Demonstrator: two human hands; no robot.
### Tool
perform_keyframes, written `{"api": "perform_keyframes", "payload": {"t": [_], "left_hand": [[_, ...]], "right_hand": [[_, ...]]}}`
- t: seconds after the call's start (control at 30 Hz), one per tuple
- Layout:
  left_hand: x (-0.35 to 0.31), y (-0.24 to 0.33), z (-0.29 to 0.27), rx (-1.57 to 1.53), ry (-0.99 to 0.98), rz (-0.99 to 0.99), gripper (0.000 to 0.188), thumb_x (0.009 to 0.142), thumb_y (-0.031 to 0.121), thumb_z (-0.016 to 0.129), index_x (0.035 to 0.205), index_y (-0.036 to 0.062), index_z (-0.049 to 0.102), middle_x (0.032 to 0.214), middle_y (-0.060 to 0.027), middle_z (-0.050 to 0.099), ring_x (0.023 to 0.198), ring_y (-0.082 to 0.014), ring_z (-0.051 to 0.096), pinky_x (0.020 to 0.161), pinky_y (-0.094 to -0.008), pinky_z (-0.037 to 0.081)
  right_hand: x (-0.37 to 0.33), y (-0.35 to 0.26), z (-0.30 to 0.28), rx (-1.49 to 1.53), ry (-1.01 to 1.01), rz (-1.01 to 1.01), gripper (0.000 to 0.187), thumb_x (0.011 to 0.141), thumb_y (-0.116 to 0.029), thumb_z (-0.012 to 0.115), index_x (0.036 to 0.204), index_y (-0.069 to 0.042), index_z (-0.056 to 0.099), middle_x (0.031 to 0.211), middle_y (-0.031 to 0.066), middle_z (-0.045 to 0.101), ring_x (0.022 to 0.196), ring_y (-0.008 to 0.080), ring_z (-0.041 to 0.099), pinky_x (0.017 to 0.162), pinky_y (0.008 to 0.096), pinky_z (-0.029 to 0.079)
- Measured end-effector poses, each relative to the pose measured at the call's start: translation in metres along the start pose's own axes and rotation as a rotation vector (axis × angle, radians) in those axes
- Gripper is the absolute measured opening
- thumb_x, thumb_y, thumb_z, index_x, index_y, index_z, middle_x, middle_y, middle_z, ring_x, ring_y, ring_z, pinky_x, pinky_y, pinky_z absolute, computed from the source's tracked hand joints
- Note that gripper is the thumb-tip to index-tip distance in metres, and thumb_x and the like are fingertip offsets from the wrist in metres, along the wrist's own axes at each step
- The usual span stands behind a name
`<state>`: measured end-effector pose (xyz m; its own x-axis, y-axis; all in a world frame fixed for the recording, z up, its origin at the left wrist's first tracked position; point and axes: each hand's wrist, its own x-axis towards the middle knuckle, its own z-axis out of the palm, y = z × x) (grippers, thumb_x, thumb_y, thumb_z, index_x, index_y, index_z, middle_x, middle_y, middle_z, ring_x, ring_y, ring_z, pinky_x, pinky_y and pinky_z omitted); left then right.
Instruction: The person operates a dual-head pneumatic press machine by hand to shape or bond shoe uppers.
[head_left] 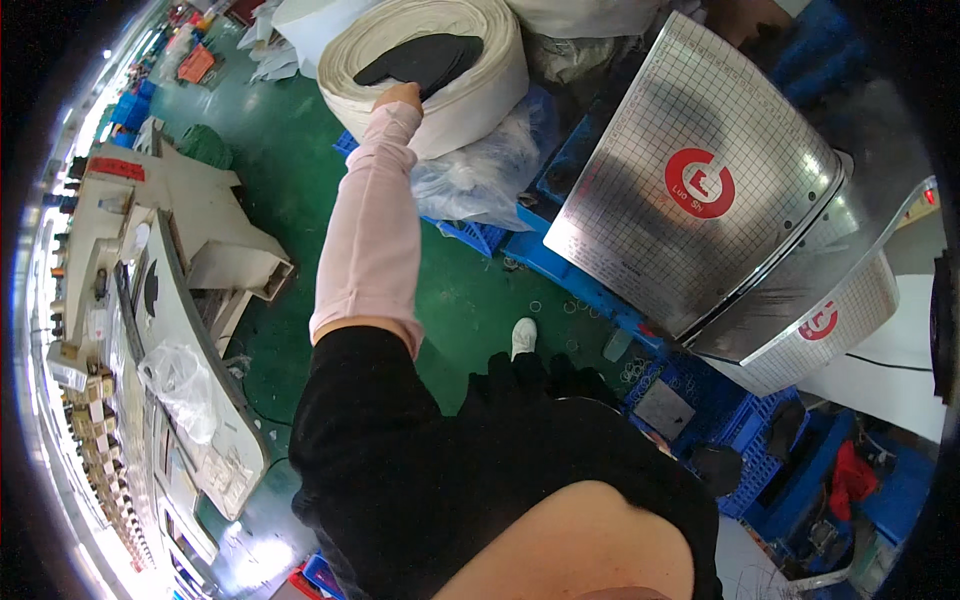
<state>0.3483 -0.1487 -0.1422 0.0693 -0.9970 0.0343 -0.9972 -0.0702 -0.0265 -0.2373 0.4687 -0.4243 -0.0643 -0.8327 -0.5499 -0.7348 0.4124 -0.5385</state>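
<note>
My left hand (400,97), at the end of a pink over-sleeve, reaches far forward. Its fingers are closed at the near edge of a stack of flat black curved pieces (435,62), though the fingertips are partly hidden. The stack lies on top of a big roll of off-white material (478,110), which stands on its end. Of my right hand nothing can be made out; my black-clad body covers that side.
Clear plastic wrapping (480,180) and a blue crate (470,233) sit under the roll. On the right stand shiny gridded metal panels (690,180) and another blue crate (755,445). A white worktable (215,400) with a plastic bag (180,385) is to the left.
</note>
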Motion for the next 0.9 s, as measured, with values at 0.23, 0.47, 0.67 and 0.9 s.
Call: {"api": "perform_keyframes", "payload": {"t": [0.23, 0.47, 0.67, 0.9], "left_hand": [[0.029, -0.031, 0.011, -0.406, 0.036, -0.010, 0.029, 0.069, 0.026, 0.070, 0.092, 0.0088, 0.063, 0.089, -0.0103, 0.066, 0.082, -0.0256, 0.063, 0.075, -0.0343, 0.049], [0.049, -0.065, -0.004, -0.766, 0.045, -0.342, 0.039, 0.072, 0.032, 0.065, 0.101, 0.0050, 0.064, 0.084, -0.0098, 0.065, 0.072, -0.0229, 0.062, 0.066, -0.0359, 0.050], [-0.032, 0.071, -0.129, -1.111, 0.738, 0.366, 0.025, 0.084, 0.016, 0.054, 0.102, -0.0001, 0.058, 0.095, -0.0166, 0.063, 0.077, -0.0214, 0.062, 0.071, -0.0322, 0.048], [-0.122, 0.272, -0.185, -0.624, 0.879, 1.114, 0.012, 0.079, 0.017, 0.055, 0.087, 0.0082, 0.055, 0.099, -0.0087, 0.058, 0.098, -0.0293, 0.054, 0.088, -0.0533, 0.037]], "right_hand": [[0.011, 0.065, 0.060, 0.013, 0.033, -0.259, 0.027, 0.086, -0.033, 0.059, 0.085, -0.006, 0.062, 0.071, 0.0114, 0.063, 0.057, 0.0258, 0.060, 0.052, 0.0383, 0.046], [0.013, -0.005, 0.027, -0.060, 0.007, 0.163, 0.037, 0.084, -0.042, 0.057, 0.096, -0.008, 0.064, 0.084, 0.0139, 0.066, 0.072, 0.0292, 0.063, 0.065, 0.0386, 0.049], [-0.012, -0.125, -0.040, -0.053, 0.027, 0.266, 0.042, 0.083, -0.047, 0.054, 0.097, -0.008, 0.063, 0.086, 0.0157, 0.066, 0.079, 0.0329, 0.063, 0.070, 0.0405, 0.049], [-0.002, -0.149, -0.054, -0.056, 0.018, 0.357, 0.036, 0.083, -0.044, 0.055, 0.097, -0.011, 0.063, 0.087, 0.0149, 0.066, 0.080, 0.0324, 0.063, 0.070, 0.0395, 0.049]]}}
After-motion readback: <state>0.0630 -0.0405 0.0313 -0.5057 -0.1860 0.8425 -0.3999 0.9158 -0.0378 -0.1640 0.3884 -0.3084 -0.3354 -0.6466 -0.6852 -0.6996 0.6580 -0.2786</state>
